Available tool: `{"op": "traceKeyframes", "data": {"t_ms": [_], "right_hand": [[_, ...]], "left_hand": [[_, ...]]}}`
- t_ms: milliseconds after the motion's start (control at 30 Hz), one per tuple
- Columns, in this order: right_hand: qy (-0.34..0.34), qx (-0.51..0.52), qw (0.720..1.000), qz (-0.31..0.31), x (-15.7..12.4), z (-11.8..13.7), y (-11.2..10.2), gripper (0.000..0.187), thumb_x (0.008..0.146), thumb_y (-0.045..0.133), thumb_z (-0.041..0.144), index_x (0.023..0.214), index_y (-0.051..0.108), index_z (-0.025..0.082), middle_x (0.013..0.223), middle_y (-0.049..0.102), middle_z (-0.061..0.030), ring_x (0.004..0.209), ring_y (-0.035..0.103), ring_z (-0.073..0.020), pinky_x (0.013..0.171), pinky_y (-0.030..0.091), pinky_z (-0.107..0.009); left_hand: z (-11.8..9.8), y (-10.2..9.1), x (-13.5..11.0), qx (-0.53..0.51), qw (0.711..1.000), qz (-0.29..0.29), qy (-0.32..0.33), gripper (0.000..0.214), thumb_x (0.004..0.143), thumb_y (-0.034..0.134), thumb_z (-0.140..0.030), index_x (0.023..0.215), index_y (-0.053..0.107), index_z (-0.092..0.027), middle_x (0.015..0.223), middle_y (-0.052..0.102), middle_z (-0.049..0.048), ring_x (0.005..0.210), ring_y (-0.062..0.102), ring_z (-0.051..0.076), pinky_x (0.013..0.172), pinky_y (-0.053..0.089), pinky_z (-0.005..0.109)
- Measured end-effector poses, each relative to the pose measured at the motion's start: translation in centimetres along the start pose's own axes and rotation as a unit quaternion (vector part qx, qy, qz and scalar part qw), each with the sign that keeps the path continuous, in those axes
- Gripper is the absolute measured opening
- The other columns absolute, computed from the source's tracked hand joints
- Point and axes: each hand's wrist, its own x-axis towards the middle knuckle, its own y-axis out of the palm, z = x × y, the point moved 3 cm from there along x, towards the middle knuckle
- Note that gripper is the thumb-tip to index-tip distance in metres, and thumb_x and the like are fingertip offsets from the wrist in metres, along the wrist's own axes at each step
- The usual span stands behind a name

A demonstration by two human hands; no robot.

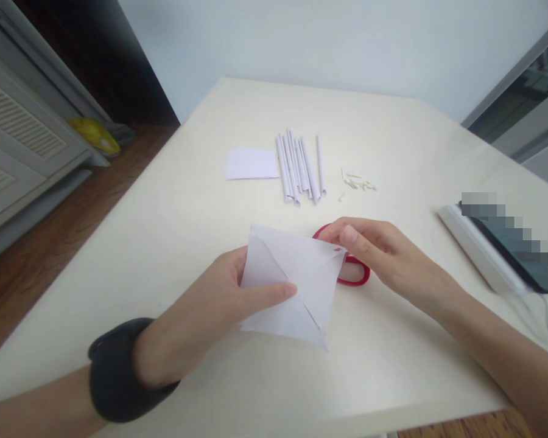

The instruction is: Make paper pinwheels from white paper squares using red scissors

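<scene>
A square sheet of white paper is held above the table, with slits running in from its corners toward the middle. My left hand grips it from the left, thumb on top and fingers underneath. The thumb and fingers of my right hand pinch the sheet's right corner, where a small reddish spot shows. Behind that corner lie red-handled scissors on the table. Their blades are hidden by the paper.
Beyond my hands are several rolled paper tubes, a stack of white paper and a few scattered cotton-swab pieces. A dark-screened device on a white base stands at the right, with a cable. A wall borders the table's far edge.
</scene>
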Motion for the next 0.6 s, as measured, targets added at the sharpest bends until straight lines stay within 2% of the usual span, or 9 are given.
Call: {"op": "traceKeyframes", "data": {"t_ms": [133,233,333,433,533,600], "right_hand": [[0.022,-0.013,0.998,0.065,-0.3,-0.2,1.1,0.023,0.082,0.053,0.04,0.078,0.059,0.018,0.079,0.059,-0.0021,0.07,0.055,-0.0159,0.057,0.041,-0.025],[0.034,-0.019,0.995,0.096,-0.3,-0.5,1.6,0.016,0.083,0.051,0.032,0.08,0.058,0.018,0.078,0.059,-0.0017,0.07,0.055,-0.0164,0.056,0.041,-0.025],[0.037,-0.009,0.998,0.056,-0.2,-0.7,1.1,0.017,0.082,0.051,0.032,0.075,0.057,0.018,0.081,0.059,-0.0028,0.071,0.056,-0.0172,0.056,0.042,-0.026],[0.056,0.031,0.998,0.018,0.0,-1.0,0.2,0.019,0.081,0.053,0.036,0.076,0.057,0.018,0.075,0.056,-0.0022,0.063,0.053,-0.0154,0.049,0.04,-0.024],[0.058,0.063,0.996,0.003,0.0,-1.1,-0.6,0.019,0.082,0.053,0.036,0.075,0.057,0.019,0.067,0.051,-0.0005,0.057,0.049,-0.0134,0.047,0.038,-0.024],[0.056,0.062,0.996,-0.01,0.0,-1.2,-1.0,0.019,0.081,0.054,0.035,0.072,0.056,0.019,0.065,0.051,-0.0004,0.057,0.049,-0.0136,0.048,0.038,-0.024]], "left_hand": [[-0.1,0.1,0.1,0.008,0.999,0.031,0.02,0.048,0.076,0.059,-0.02,0.122,0.052,-0.028,0.106,0.067,0.0036,0.09,0.063,0.027,0.074,0.05,0.035],[-0.4,0.3,0.3,0.007,0.999,0.037,0.022,0.047,0.075,0.06,-0.02,0.121,0.052,-0.027,0.108,0.066,0.0038,0.091,0.063,0.026,0.074,0.05,0.033],[-0.8,0.6,0.2,-0.014,0.999,0.029,0.029,0.045,0.075,0.06,-0.017,0.118,0.055,-0.028,0.107,0.066,0.0026,0.09,0.063,0.025,0.074,0.049,0.031],[-1.0,0.8,0.1,-0.042,0.999,0.007,0.025,0.038,0.074,0.061,-0.02,0.112,0.059,-0.026,0.103,0.068,0.003,0.083,0.064,0.025,0.069,0.049,0.031],[-1.0,0.8,0.1,-0.02,1.0,-0.002,0.017,0.026,0.073,0.062,-0.026,0.098,0.064,-0.024,0.086,0.069,0.0025,0.071,0.064,0.023,0.059,0.047,0.028],[-1.1,0.6,0.2,0.019,0.999,-0.012,0.027,0.012,0.074,0.062,-0.028,0.081,0.067,-0.021,0.073,0.068,0.0006,0.063,0.061,0.019,0.055,0.044,0.025]]}}
